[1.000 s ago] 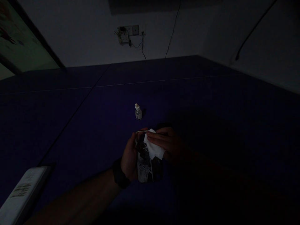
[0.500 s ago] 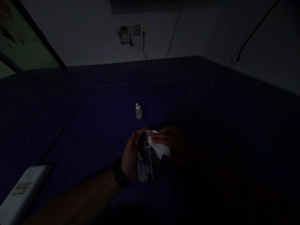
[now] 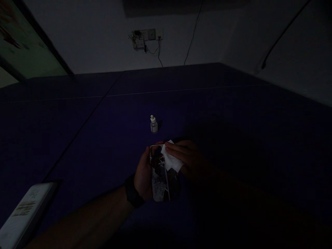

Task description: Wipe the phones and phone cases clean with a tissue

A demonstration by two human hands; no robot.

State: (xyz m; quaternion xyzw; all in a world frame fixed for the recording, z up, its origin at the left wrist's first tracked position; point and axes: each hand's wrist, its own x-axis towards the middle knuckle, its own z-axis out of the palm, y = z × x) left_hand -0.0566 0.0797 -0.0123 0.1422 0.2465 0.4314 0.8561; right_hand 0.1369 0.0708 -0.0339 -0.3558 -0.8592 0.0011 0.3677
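A phone case (image 3: 160, 180) with a dark printed picture and a large camera cutout at its top left is held up in front of me. My left hand (image 3: 143, 174) grips it along its left edge, thumb at the side and fingertips showing behind the top. My right hand (image 3: 185, 154) presses a white tissue (image 3: 172, 159) against the case's upper right with its fingers laid over it. Whether a phone sits inside the case I cannot tell. Just beyond the hands, a small clear bottle (image 3: 154, 127) with a white dropper-like top stands upright.
The dark blue surface (image 3: 109, 131) stretches to the wall. A white box (image 3: 26, 211) with markings lies at lower left. Wall sockets (image 3: 145, 34) with plugged cables are at the back. A dark cord (image 3: 282, 31) runs down the right wall. The room is very dim.
My right hand has slid the tissue slightly up and left across the case's top. My left hand and the case have stayed in place.
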